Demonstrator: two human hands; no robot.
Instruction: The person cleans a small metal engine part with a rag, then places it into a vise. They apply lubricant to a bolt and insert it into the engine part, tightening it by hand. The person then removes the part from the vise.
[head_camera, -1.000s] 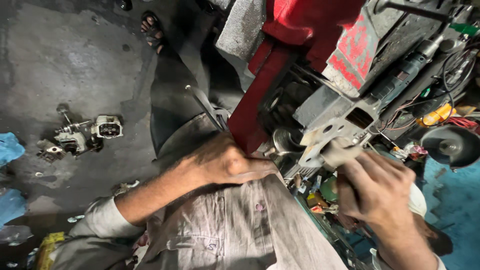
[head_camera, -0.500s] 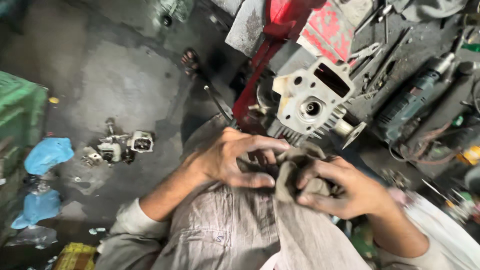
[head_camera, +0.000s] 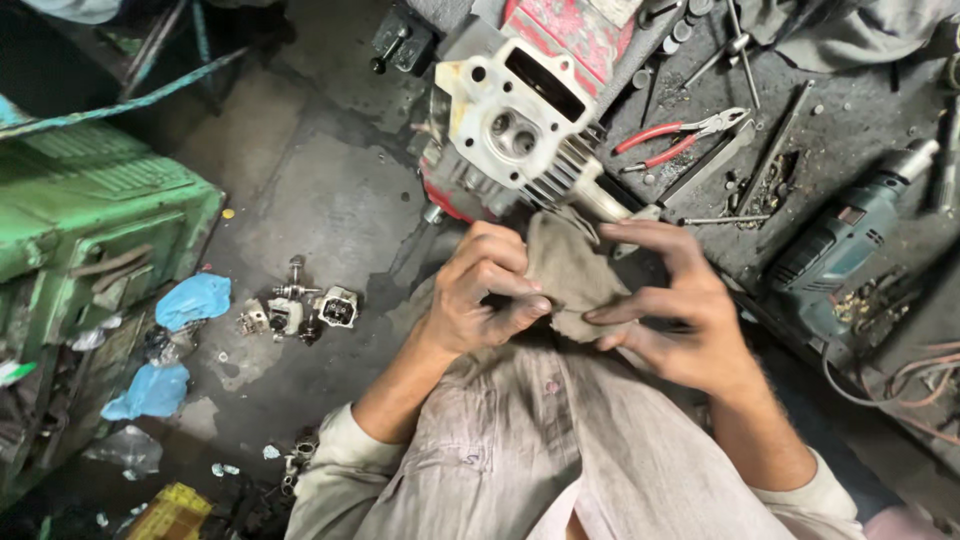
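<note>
Small engine parts (head_camera: 300, 310) sat out on the floor. Left hand (head_camera: 480, 295) and right hand (head_camera: 680, 310) both pinched a grimy rag (head_camera: 565, 275) bunched between them, probably wiping fingers, just below the engine block (head_camera: 515, 130). Pliers (head_camera: 680, 138) lay handy on the bench.

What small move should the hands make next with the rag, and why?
Probably keep rubbing the fingers clean. Both hands hold the rag in front of the chest: the left hand pinches it and the right hand closes round its other edge. The skin looks grimy. The engine part on the bench is just ahead, with no hand on it.
</note>
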